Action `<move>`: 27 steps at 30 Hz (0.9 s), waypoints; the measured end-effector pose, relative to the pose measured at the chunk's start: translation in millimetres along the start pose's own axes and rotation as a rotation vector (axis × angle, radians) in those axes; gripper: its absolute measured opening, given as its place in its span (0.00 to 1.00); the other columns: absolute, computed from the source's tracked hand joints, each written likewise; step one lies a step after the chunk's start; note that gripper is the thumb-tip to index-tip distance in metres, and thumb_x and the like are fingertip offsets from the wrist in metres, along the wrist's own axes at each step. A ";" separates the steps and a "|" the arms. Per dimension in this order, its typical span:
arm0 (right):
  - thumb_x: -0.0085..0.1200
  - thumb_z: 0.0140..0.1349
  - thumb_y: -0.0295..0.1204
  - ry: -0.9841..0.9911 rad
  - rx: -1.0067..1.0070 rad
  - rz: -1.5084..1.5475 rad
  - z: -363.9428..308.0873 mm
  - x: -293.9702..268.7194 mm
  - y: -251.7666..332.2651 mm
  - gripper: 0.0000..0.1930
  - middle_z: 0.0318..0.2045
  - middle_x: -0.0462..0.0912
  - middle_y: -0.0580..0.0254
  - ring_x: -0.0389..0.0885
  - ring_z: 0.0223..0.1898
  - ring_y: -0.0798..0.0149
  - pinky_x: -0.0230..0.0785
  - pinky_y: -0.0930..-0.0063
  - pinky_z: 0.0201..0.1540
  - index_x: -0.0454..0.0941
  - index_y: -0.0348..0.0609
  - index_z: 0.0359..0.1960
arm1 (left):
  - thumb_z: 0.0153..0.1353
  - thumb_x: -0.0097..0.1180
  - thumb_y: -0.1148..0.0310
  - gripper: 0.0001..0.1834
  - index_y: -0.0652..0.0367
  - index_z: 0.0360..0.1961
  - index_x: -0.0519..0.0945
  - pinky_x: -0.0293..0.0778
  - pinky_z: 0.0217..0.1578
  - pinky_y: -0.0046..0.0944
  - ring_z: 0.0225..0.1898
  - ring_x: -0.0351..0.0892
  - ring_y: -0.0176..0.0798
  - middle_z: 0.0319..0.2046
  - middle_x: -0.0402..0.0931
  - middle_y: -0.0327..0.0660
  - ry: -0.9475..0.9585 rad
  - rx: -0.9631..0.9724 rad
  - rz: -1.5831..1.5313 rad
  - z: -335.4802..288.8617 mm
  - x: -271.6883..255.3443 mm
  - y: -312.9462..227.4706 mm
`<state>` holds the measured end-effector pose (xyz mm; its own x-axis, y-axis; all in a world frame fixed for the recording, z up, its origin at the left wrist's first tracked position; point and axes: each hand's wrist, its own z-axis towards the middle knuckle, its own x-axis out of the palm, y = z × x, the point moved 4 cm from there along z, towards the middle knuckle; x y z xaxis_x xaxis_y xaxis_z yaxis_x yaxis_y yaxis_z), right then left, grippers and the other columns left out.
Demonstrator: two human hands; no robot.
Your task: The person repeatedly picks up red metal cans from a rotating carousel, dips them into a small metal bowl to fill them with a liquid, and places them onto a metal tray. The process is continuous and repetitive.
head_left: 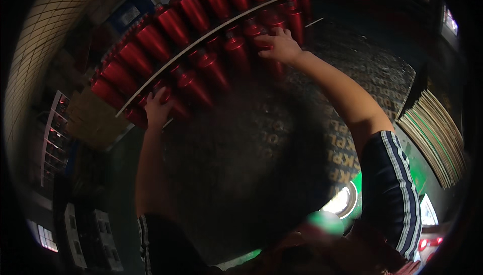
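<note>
Shiny red bottles with narrow necks stand in two tiers at the far side, parted by a thin board (217, 29) with a pale edge. The upper-tier bottles (172, 25) rise above that board, and the lower-tier bottles (193, 85) are partly in shade beneath it. At the left end of the lower row, my left hand (157, 108) is against a bottle, thumb and fingers apart. My right hand (279, 47) reaches in at the row's right part, fingers spread over the bottle tops. Whether either hand bears on a bottle, I cannot tell.
Below the bottles lies a dark sheet (282, 134) with pale printed lettering. A stack of thin boards (435, 134) leans at the right. Near my body is a bright round rimmed object (346, 199). A brown cardboard box (93, 116) and a rack (54, 134) stand at the left.
</note>
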<state>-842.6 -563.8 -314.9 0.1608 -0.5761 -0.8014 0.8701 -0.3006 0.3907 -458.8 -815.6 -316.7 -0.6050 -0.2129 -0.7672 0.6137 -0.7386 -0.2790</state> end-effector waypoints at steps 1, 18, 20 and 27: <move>0.63 0.54 0.44 -0.003 -0.019 0.034 13.4 10.0 -3.1 0.28 0.63 0.63 0.44 0.64 0.62 0.39 0.65 0.52 0.64 0.74 0.74 0.59 | 0.49 0.71 0.60 0.34 0.40 0.60 0.76 0.71 0.57 0.50 0.58 0.71 0.62 0.59 0.67 0.59 0.013 -0.005 -0.025 6.8 10.9 2.8; 0.65 0.57 0.33 -0.379 0.039 0.645 -119.3 -15.4 -36.9 0.22 0.55 0.72 0.53 0.72 0.57 0.57 0.66 0.65 0.61 0.79 0.52 0.55 | 0.53 0.67 0.76 0.23 0.57 0.53 0.82 0.67 0.60 0.44 0.57 0.72 0.45 0.56 0.74 0.47 -0.415 -0.070 -0.399 -140.4 -46.1 -31.0; 0.64 0.58 0.30 -0.389 0.082 0.816 -172.5 -40.9 -37.6 0.22 0.54 0.75 0.58 0.74 0.54 0.62 0.66 0.69 0.59 0.78 0.48 0.55 | 0.57 0.61 0.77 0.24 0.63 0.57 0.77 0.69 0.59 0.44 0.56 0.73 0.44 0.56 0.74 0.47 -0.374 -0.258 -0.817 -198.1 -71.1 -41.4; 0.62 0.60 0.33 -0.583 0.383 1.071 -384.8 -128.1 -0.7 0.24 0.49 0.77 0.60 0.79 0.47 0.64 0.78 0.68 0.45 0.75 0.47 0.59 | 0.63 0.59 0.57 0.44 0.59 0.73 0.51 0.69 0.61 0.53 0.60 0.71 0.54 0.66 0.62 0.57 -0.050 -0.311 -1.642 -356.9 -146.5 -105.3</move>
<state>-684.5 -197.3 -386.7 0.3835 -0.8826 0.2719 0.2284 0.3759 0.8981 -253.7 -478.3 -381.0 -0.6751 0.5829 0.4522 -0.5787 -0.0382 -0.8147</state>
